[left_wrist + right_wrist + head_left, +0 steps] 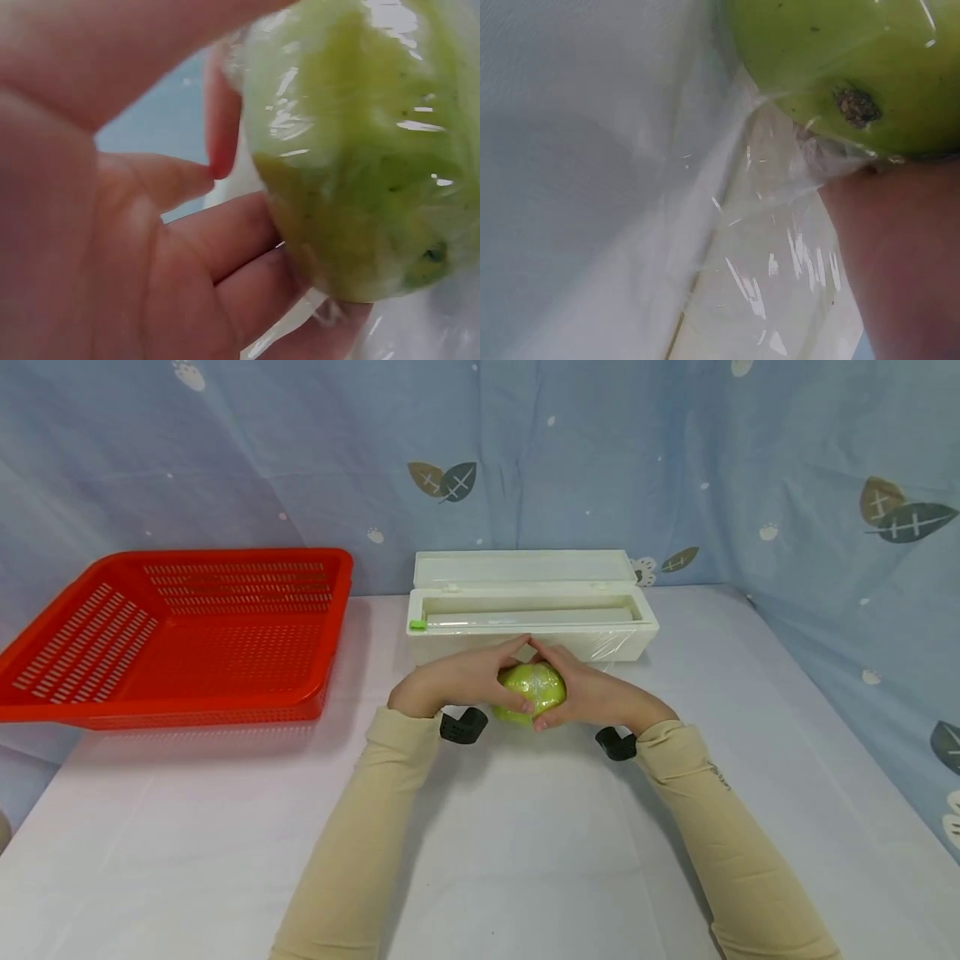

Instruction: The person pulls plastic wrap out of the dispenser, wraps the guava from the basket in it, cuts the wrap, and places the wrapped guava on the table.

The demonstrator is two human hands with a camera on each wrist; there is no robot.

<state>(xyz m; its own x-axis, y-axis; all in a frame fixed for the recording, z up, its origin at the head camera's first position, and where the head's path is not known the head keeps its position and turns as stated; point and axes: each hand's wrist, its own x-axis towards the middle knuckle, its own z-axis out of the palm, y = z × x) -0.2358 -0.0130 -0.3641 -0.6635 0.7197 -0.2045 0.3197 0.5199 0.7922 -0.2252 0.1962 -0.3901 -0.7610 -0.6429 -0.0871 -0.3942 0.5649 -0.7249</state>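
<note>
A round yellow-green fruit (pixel 534 683) wrapped in clear cling film is between both hands in the head view. My left hand (pixel 468 681) grips its left side, with the thumb at the front. From the right, my right hand (pixel 600 693) holds it the same way, and the fingertips of both hands meet behind it. In the left wrist view, shiny film lies tight over the fruit (pixel 360 165). The right wrist view shows a brown stem scar on the fruit (pixel 855 45) and loose cling film (pixel 780 255) trailing from it.
Just behind the hands stands a white cling film dispenser (pixel 450 650), lid (pixel 525 568) raised, a roll inside and a green slider (pixel 417 625) at its left. A red plastic basket (pixel 225 710) sits at the left on the white table (pixel 525 860). A blue patterned curtain (pixel 570 460) hangs behind.
</note>
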